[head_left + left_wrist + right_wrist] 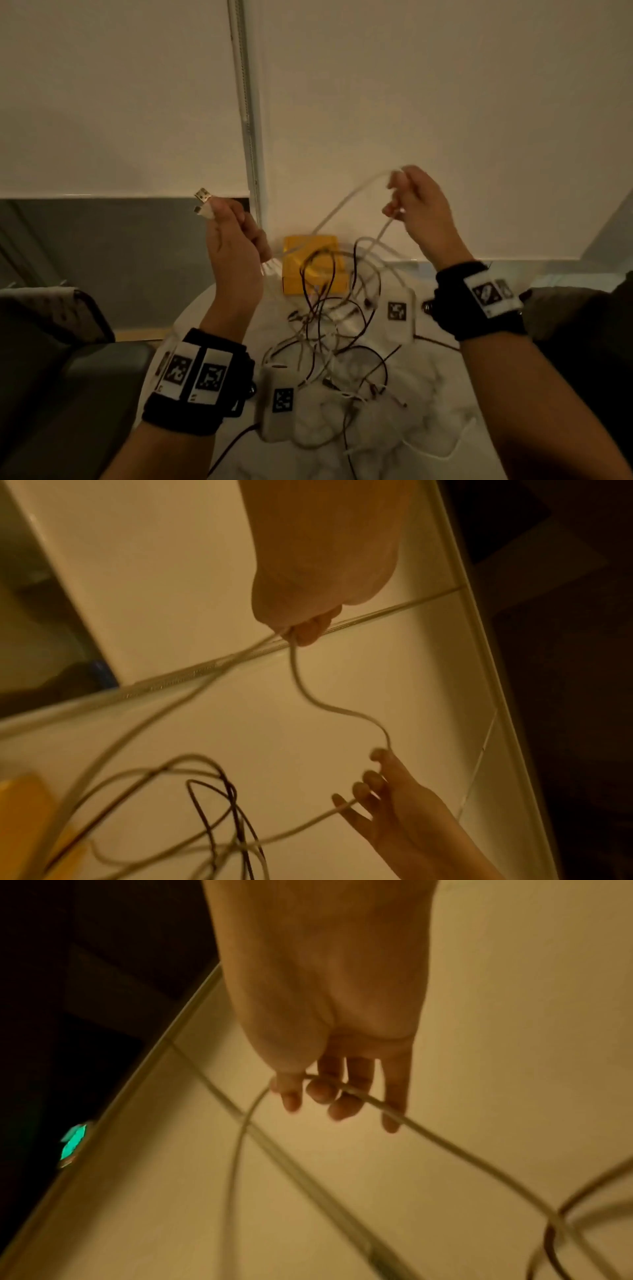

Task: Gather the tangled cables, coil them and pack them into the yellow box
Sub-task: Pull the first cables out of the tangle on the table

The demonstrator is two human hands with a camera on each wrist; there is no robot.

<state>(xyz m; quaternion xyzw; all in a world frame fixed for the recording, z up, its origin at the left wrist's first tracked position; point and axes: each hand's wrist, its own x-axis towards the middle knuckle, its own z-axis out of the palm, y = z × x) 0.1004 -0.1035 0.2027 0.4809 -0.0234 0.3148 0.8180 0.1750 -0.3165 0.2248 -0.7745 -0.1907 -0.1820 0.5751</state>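
Both hands raised above the bench (428, 442), a white round top.

Left hand (236, 246), at about 10 o'clock from the cable pile: fingers curled round the plug ends of a white cable (346, 202). Two connectors (202, 202) stick out past the thumb, so both ends look gathered in the one grip.

Right hand (419, 209), at about 1 o'clock from the pile: fingers loosely hooked, the same white cable running over them as a loop. The left wrist view shows the strand draped across the fingertips (361, 788), not clamped tight.

Tangled cables (329, 329): thin dark and white leads, heaped mid-bench between the two wrists, some strands rising toward the hands. Two white tagged units lie among them. Which leads are knotted together cannot be told; motion blur.

Yellow box (313, 263): at 12 o'clock from the pile, against the wall, strands crossing its front.

Handling, as judged:
- Cable is light, limp and springy; loops will spring open unless pinned.
- Smooth jacket likely slips through a loose hook.
- Best hold is just behind the plugs, as the left has it, not on the metal tips.
- Pulling hard could drag the pile or shift the box; feed slack gently.
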